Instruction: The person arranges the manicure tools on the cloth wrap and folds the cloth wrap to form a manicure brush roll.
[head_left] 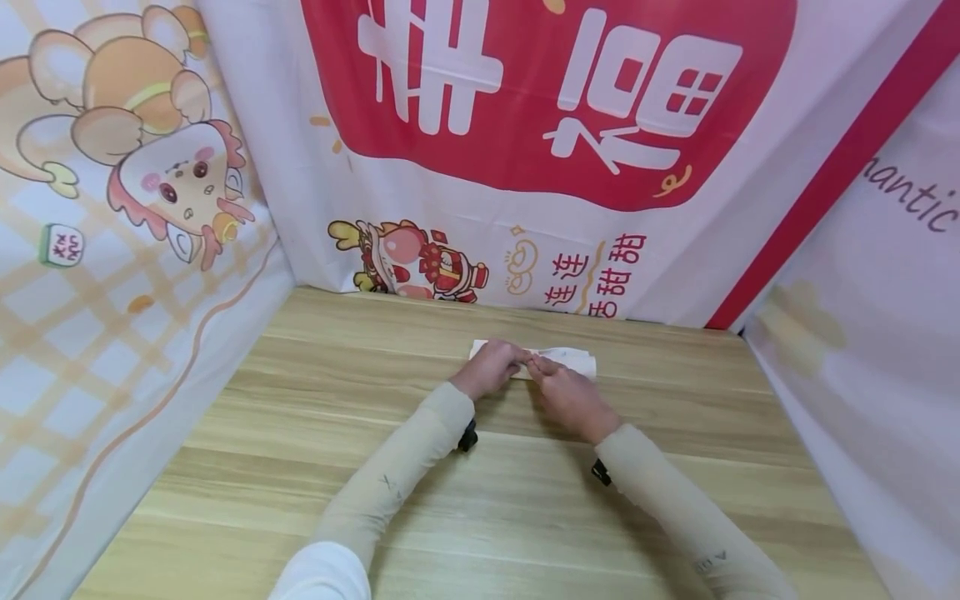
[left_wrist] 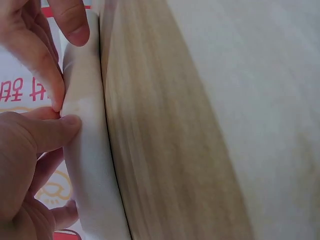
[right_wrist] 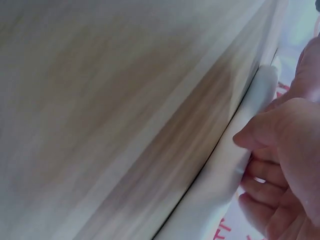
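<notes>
A white cloth [head_left: 573,360], folded or rolled into a narrow strip, lies crosswise toward the back of the wooden table. My left hand [head_left: 491,367] pinches its far edge near the middle, the thumb on top and the fingers behind, as the left wrist view shows. Close beside it, fingertips almost meeting, my right hand [head_left: 573,400] also pinches the cloth. In the right wrist view the right thumb [right_wrist: 250,135] lies over the smooth white roll [right_wrist: 205,185], with the other fingers curled behind it. What lies inside the folds is hidden.
The wood-grain table [head_left: 495,508] stretches from the cloth toward me. A printed curtain [head_left: 450,192] hangs just behind the table's far edge, with more printed fabric on the left [head_left: 112,333] and right [head_left: 862,350]. A dark wrist camera [head_left: 468,437] sits under the left sleeve.
</notes>
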